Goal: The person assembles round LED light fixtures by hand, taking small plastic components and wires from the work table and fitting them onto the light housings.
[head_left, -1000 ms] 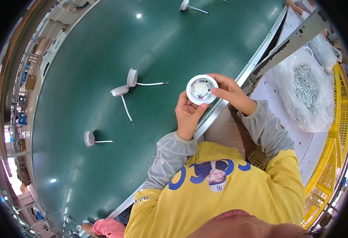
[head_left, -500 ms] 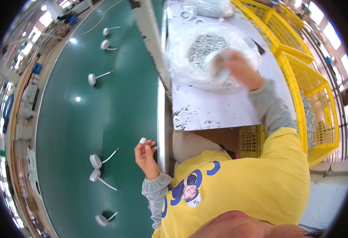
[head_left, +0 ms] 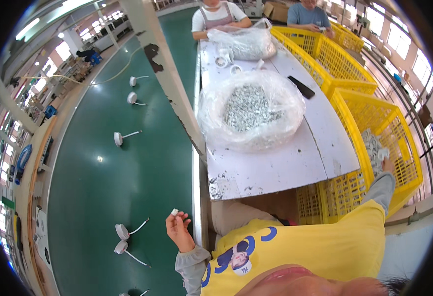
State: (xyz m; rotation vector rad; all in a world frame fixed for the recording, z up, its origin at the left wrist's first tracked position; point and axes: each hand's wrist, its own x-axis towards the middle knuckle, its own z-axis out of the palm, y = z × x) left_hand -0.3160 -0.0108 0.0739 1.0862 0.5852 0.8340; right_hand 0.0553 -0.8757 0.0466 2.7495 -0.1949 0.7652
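Observation:
Above the edge of the green conveyor belt (head_left: pixel 147 187), my left hand (head_left: pixel 179 233) pinches a small white block-like piece (head_left: pixel 174 212) at its fingertips. My right arm stretches out to the right, and my right hand (head_left: pixel 388 166) is inside the near yellow crate (head_left: pixel 406 163). Its fingers close on a white round part (head_left: pixel 383 153), over a pile of grey-white parts (head_left: pixel 371 144); they are small and partly hidden. A clear plastic bag (head_left: pixel 211 129) of small silvery pieces (head_left: pixel 253 106) lies open on the white table (head_left: pixel 275 172).
White round fittings with short wires (head_left: pixel 121 231) lie spaced along the belt. A slanting post (head_left: pixel 164 74) rises between belt and table. A dark phone (head_left: pixel 301 87), white rings (head_left: pixel 221 61) and another plastic bag (head_left: pixel 246 43) lie on the table. Two people (head_left: pixel 220 17) sit at the far end.
My right hand has moved from above the open bag, with a white round part, to the crate at right. My left hand still pinches the small piece. The view has tilted up.

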